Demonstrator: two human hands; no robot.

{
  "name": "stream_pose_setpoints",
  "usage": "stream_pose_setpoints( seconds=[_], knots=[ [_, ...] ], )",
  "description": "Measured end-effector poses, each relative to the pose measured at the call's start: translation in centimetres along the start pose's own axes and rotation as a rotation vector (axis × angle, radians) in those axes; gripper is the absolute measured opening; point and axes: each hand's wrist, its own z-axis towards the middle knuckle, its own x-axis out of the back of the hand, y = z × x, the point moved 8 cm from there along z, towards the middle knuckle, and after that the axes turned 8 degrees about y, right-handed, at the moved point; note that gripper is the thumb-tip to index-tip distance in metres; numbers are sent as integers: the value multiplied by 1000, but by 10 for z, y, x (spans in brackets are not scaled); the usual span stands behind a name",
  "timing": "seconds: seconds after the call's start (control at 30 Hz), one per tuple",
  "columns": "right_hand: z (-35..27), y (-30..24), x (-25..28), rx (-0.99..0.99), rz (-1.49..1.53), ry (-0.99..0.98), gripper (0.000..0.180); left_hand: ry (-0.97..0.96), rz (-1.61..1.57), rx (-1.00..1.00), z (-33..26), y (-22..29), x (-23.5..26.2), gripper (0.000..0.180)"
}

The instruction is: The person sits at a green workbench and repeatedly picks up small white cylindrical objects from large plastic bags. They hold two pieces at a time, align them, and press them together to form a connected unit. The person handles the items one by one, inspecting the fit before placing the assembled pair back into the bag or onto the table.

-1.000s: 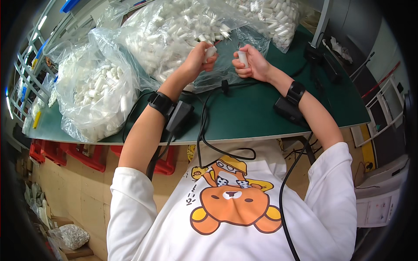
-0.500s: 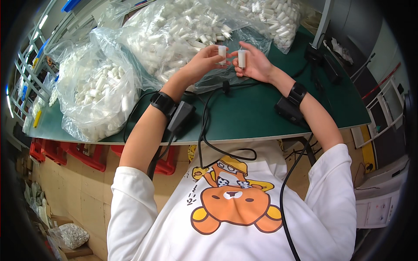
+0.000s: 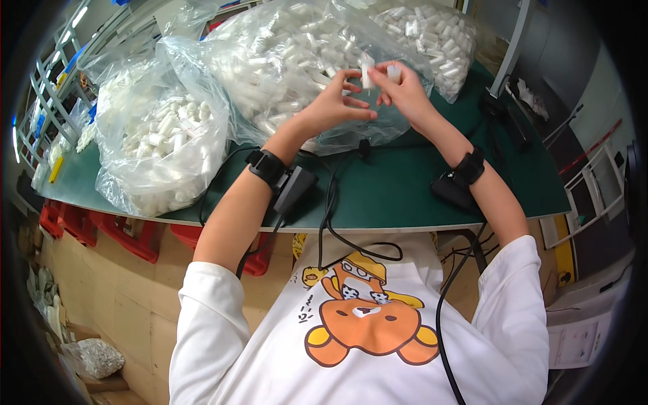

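Note:
Over the mouth of the big clear bag, my two hands are close together. My right hand (image 3: 408, 98) is closed, with a small white plastic cylinder (image 3: 393, 73) held among its fingers. A second white cylinder (image 3: 366, 73), upright and with a thin tip, is at the right thumb. My left hand (image 3: 335, 101) is just left of it, fingers spread and thumb apart, the index fingertip close to or touching that second cylinder. Behind the hands is the large clear plastic bag (image 3: 270, 57), full of similar white cylinders.
A smaller open bag (image 3: 115, 152) of white parts stands left on the green table (image 3: 391, 192). Another filled bag (image 3: 445, 50) is at the back right. A black cable (image 3: 329, 196) crosses the table edge. Red stools (image 3: 138, 239) stand beneath, and a metal post (image 3: 516, 47) rises at right.
The cylinder formerly in my left hand is now at the right thumb, and the left fingers have spread. My right hand has turned and shifted slightly right. The whole view has shifted a little.

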Motion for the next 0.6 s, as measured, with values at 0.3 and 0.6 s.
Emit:
stream_pose_setpoints(
  seconds=[0.3, 0.6],
  knots=[
    [-46, -195, -183, 1448, -562, -76, 24, 30, 289, -162, 9, -30, 9, 30],
    [-10, -171, -306, 1026, -893, -724, 40, 191, 174, -383, -24, 5, 34, 28]
  ],
)
